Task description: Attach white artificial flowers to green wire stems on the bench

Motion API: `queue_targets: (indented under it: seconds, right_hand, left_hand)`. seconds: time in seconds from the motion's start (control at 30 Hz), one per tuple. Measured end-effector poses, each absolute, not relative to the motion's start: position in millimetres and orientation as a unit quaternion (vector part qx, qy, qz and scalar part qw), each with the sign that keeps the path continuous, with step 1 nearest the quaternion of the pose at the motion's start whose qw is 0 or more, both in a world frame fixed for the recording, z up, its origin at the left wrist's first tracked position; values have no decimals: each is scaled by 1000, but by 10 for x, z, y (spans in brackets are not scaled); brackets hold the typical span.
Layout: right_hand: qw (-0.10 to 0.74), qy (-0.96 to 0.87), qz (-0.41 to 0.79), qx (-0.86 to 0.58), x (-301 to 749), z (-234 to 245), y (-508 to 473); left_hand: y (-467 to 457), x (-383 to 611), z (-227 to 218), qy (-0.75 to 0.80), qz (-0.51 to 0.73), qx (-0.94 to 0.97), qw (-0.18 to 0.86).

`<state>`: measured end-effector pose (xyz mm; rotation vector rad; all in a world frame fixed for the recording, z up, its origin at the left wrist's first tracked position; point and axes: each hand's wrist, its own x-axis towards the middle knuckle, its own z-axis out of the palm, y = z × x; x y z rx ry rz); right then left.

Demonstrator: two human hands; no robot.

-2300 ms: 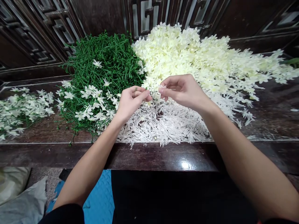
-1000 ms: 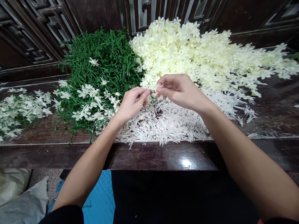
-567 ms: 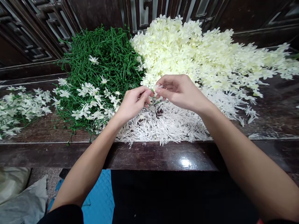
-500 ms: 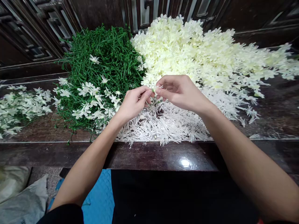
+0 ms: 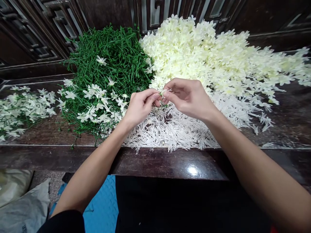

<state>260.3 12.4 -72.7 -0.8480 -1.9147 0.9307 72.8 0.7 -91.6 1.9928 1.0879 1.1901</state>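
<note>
My left hand [image 5: 143, 105] and my right hand [image 5: 188, 97] meet fingertip to fingertip above a heap of white artificial stamens [image 5: 175, 129]. Each is closed in a pinch. Between them shows a bit of green artificial flower stem [image 5: 162, 93], with fine white stamen threads poking out by the right fingertips; most of it is hidden by the fingers. Beyond my left hand lies a tangled pile of green stems [image 5: 111, 58]. Behind my right hand is a large heap of pale cream fabric petals [image 5: 194, 51].
Assembled white flowers [image 5: 94, 100] lie on the front of the green pile, and more flowers on stems [image 5: 29, 106] lie at far left. The dark wooden bench [image 5: 170, 161] has a raised front edge. A carved wooden back [image 5: 109, 13] stands behind. Sacks [image 5: 24, 204] rest on the floor.
The view has shifted slightly, so the piles sit a little farther right. My hands stay together, fingertips a bit closer, with the green bit showing more clearly between them.
</note>
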Motion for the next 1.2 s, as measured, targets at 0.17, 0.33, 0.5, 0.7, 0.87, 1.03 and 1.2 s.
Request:
queue_targets:
  seconds: [0.17, 0.33, 0.5, 0.7, 0.87, 1.03, 1.2]
  right_hand:
    - [420, -779, 329, -330, 2583, -757, 118]
    - [422, -797, 290, -320, 2580, -764, 99]
    - [434, -799, 281, -309, 2586, -777, 105]
    - [442, -809, 242, -303, 2578, -792, 97]
    - [450, -826, 154, -303, 2561, -804, 79]
    - [434, -836, 153, -299, 2577, -801, 101]
    - [434, -811, 233, -316, 2634, -722, 132]
  left_hand:
    - [-2, 737, -950, 411, 459, 738, 278]
    - [-4, 741, -966, 407, 459, 746, 259]
    - [-1, 731, -956, 396, 463, 750, 257]
    - [-8, 724, -942, 389, 460, 755, 260]
    - [-11, 718, -945, 392, 457, 768, 216]
    - [-4, 709, -932, 382, 449, 790, 168]
    - [5, 704, -882, 397, 441, 782, 190]
